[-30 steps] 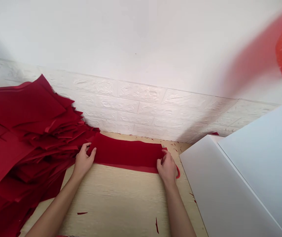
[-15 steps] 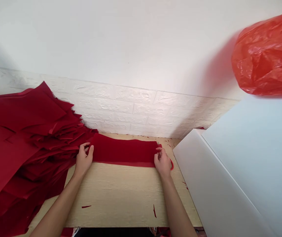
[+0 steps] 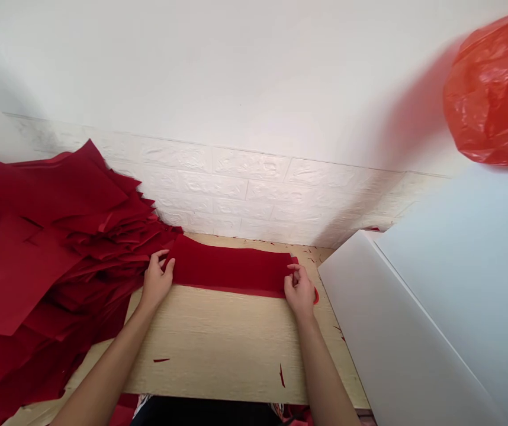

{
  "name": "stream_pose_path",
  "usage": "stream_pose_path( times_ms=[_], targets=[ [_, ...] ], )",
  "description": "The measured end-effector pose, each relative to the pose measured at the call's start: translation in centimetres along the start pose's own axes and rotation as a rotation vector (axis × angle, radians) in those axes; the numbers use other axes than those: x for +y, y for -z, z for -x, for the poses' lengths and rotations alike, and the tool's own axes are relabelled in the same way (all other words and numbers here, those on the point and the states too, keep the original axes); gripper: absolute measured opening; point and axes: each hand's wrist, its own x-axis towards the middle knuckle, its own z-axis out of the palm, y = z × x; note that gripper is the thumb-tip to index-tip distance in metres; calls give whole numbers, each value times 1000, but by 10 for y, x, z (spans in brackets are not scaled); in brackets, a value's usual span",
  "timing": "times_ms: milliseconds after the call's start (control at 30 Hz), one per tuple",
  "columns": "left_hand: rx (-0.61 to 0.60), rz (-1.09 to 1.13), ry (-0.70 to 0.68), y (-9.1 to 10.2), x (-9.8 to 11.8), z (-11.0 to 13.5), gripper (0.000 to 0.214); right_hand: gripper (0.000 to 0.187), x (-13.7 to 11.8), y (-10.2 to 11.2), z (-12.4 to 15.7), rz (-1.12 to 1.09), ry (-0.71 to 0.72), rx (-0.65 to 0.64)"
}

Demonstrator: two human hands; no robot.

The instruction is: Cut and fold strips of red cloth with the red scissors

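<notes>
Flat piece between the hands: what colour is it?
The piece is dark red, with a lighter red strip along its near edge; the head view shows it.

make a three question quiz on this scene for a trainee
1. True or false: the left hand and right hand touch opposite ends of the long dark-red fabric strip.
2. Which is closest to the right hand: a) orange-red plastic bag, b) curved red loop, c) white brick-patterned wall?
3. Fill in: the big heap of red fabric sheets lies on the person's ____ side.

Key: 1 true; 2 b; 3 left.
</notes>
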Motion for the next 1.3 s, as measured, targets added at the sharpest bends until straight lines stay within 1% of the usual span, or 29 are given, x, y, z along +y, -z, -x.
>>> stream_pose_path(
  times_ms=[133,233,300,500,700,833,967,1133,1200,1300],
  targets=[
    [17,9,18,1,-6,-7,46,30,6,-1,9,-4,68,31],
    [45,10,27,2,-8,-8,47,29,9,-2,13,65,133,58],
    [63,10,28,2,-8,-6,47,29,10,-3,13,119,145,55],
    [98,-23,48,3,-4,-2,51,30,8,-5,6,237,118,17],
    [98,-95,30,1,1,-5,50,32,6,-8,1,320,109,-3],
    [112,-69,22,1,2,-5,48,30,6,-12,1,371,107,59],
    [108,-12,27,1,-2,-6,49,24,6,-14,2,395,60,111],
    [95,41,25,-1,-7,-7,51,36,8,-14,1,393,9,109],
    [92,78,30,-1,-9,-7,54,32,10,-14,1,376,10,120],
    [89,115,50,-2,-9,-8,57,25,11,-13,0,343,46,137]
  ],
)
